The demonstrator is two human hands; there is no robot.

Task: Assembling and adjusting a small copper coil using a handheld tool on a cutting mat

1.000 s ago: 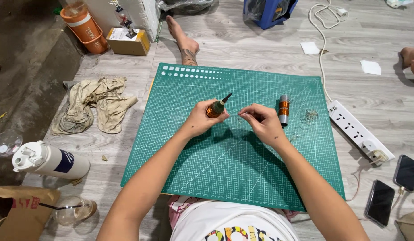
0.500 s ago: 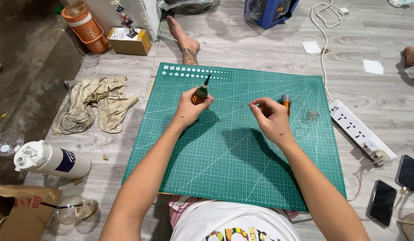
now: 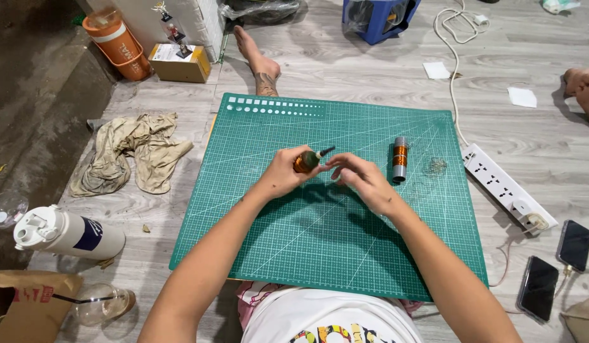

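Over the middle of a green cutting mat [image 3: 275, 241], my left hand [image 3: 283, 173] grips a small orange-handled tool with a dark tip [image 3: 309, 159], its tip pointing right. My right hand [image 3: 364, 181] is beside it, fingertips pinched close to the dark tip; whether they hold anything small I cannot tell. To the right, a grey and orange cylinder [image 3: 400, 159] lies on the mat, with a small tangle of thin wire [image 3: 436, 166] just past it.
A white power strip [image 3: 504, 186] and two phones [image 3: 556, 260] lie right of the mat. A crumpled beige cloth [image 3: 132, 159] and a white bottle [image 3: 63, 234] lie on the left. Someone's bare foot [image 3: 256, 60] rests beyond the mat's far edge; a cardboard box [image 3: 179, 63] stands nearby.
My left hand came back from the mat's far side toward the middle with the tool. My right hand moved left to meet it at the tool's tip.
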